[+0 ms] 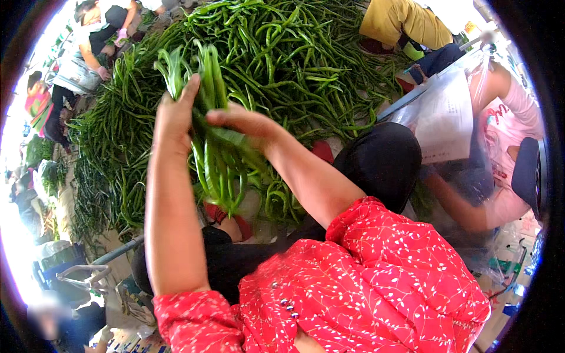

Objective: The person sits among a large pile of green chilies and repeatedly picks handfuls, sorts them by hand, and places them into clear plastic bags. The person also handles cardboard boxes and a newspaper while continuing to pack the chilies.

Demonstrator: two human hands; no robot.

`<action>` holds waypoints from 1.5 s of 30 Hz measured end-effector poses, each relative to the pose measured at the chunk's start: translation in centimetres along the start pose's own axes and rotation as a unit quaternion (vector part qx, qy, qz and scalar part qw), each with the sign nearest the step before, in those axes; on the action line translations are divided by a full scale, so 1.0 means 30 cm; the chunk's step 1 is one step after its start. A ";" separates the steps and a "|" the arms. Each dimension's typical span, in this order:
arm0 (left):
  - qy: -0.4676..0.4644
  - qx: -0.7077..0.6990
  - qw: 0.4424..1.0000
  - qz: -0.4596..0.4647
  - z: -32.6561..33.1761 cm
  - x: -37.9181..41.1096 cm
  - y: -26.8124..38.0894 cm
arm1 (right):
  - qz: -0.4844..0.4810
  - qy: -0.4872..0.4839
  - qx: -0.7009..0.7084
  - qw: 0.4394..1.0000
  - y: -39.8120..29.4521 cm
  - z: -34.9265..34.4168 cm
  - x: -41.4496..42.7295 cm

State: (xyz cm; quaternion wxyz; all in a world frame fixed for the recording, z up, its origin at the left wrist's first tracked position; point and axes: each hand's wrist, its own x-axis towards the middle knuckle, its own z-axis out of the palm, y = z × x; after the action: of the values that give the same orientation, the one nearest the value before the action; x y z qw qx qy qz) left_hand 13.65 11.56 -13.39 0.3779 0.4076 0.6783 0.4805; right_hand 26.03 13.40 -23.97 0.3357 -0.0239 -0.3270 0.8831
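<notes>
A bunch of long green chili peppers point(214, 79) is held up between my hands, over the near side of a pepper heap point(282, 53). My left hand point(174, 117) is closed around the bunch, its thumb pointing up along the peppers. From the other side my right hand point(249, 125) grips the same bunch, its thumb across the front. That hand is motion-blurred, and its fingers are mostly hidden behind the peppers. Pepper ends hang below both hands, above a red shoe point(240, 227).
A clear plastic bag with a printed sheet point(446, 128) hangs at the right beside a person in pink point(507, 145). Someone in yellow trousers point(404, 22) is beyond the heap. Other people sit at the upper left. A metal bar point(117, 250) lies left of my legs.
</notes>
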 end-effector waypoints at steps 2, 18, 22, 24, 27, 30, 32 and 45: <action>0.066 0.006 0.993 -0.098 0.044 0.000 -0.127 | 0.047 0.051 -0.034 0.997 0.064 -0.029 -0.031; 0.172 0.331 0.916 0.146 0.220 -0.472 -0.333 | 0.147 0.044 -0.218 0.964 0.142 0.048 -0.230; 0.079 0.206 0.954 0.203 -0.130 -0.803 -0.237 | 0.118 -0.018 -0.214 0.970 0.289 0.270 -0.234; 0.114 0.193 0.949 0.221 -0.383 -0.919 -0.205 | 0.123 -0.063 -0.211 0.968 0.397 0.423 -0.195; 0.203 0.369 0.854 0.303 -0.705 -1.095 -0.103 | 0.162 -0.005 -0.312 0.936 0.487 0.585 -0.100; 0.406 0.456 0.787 0.082 -0.923 -1.308 -0.303 | 0.167 0.030 -0.339 0.925 0.499 0.609 -0.108; 0.277 0.621 0.716 -0.157 -1.128 -1.552 -0.541 | 0.171 0.036 -0.340 0.924 0.485 0.642 -0.093; -0.086 0.682 0.604 -0.403 -1.493 -1.841 -0.784 | 0.189 0.026 -0.299 0.935 0.500 0.632 -0.082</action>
State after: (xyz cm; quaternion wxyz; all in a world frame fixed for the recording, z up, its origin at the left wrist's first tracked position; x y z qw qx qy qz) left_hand -10.22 -59.29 -17.98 0.2023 0.2718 0.8693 -0.3598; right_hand 14.32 -7.14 -18.42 0.1479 -0.2075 -0.5569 0.7905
